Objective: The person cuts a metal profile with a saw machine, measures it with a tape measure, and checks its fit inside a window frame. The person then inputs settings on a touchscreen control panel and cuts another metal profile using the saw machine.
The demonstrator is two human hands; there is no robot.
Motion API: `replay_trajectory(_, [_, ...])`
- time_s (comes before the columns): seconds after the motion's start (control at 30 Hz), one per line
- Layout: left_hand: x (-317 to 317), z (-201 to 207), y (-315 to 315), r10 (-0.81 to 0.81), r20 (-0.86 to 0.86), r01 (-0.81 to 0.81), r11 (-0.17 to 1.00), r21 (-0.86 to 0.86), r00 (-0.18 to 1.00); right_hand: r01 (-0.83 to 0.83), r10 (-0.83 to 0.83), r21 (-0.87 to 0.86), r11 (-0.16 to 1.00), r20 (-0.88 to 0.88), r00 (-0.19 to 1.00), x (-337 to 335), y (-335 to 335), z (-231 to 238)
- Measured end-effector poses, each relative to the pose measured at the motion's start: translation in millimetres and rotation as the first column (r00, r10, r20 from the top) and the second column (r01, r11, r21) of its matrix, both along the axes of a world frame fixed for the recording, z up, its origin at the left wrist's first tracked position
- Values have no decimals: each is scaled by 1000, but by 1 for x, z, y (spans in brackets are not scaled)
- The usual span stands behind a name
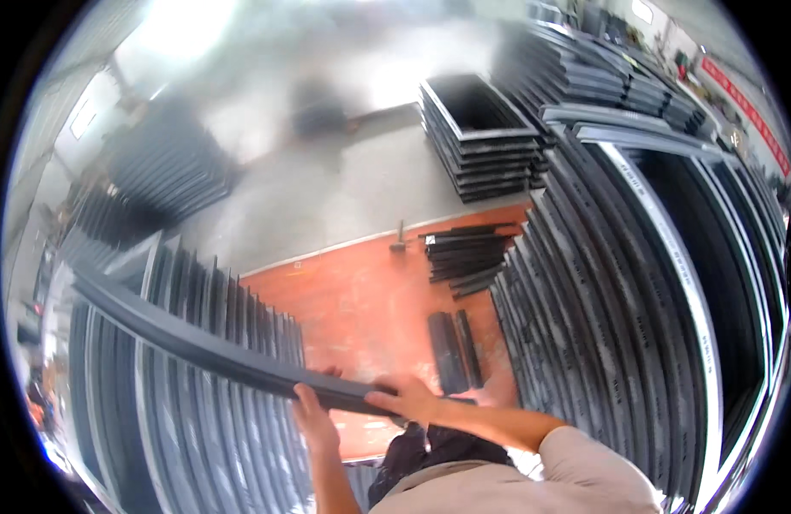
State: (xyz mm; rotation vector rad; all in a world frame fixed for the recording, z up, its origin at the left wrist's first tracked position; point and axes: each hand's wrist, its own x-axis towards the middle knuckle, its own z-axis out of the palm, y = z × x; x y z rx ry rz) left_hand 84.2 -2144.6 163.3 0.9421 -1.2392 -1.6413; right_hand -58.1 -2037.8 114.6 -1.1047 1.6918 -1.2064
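Note:
A long dark grey metal profile [211, 353] runs slantwise from the far left, above the left-hand stack, down to my body. Near its closer end, my left hand [317, 421] is closed around it from below, thumb on the near side and fingertips showing beyond. My right hand [410, 400] grips it from above, a short way further right. The profile's far end passes over a row of stacked dark frames [198, 420]. Just past my right hand lies a blurred shape that I cannot make out.
Tall stacked frames [584, 317] stand close on my right. Short dark bars [447, 351] and a pile of dark strips [468, 254] lie on the orange floor [353, 300], near a small upright tool [399, 240]. Another frame stack [481, 146] stands beyond.

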Motion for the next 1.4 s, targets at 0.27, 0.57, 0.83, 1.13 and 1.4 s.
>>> replay_trajectory(0.27, [-163, -31, -177, -348, 87, 343, 937, 69, 933, 248, -252, 72, 966, 52, 966, -137, -130, -14])
replay_trajectory(0.57, [-377, -36, -402, -177, -105, 193, 967, 166, 979, 320, -354, -153, 935, -412, 840, -365, -306, -2])
replay_trajectory(0.83, [-486, -1, -646, 145, -241, -164, 985, -60, 960, 334, -552, -440, 834, -633, 543, -580, -381, -45])
replay_trajectory(1.13, [-710, 39, -889, 365, -35, -355, 873, -334, 930, 787, -689, 111, 607, -421, 590, -772, -445, -85])
replay_trajectory(1.4, [-1061, -51, -919, -184, 637, 592, 617, -518, 749, 853, -806, 283, 438, -297, 513, -896, -495, -151])
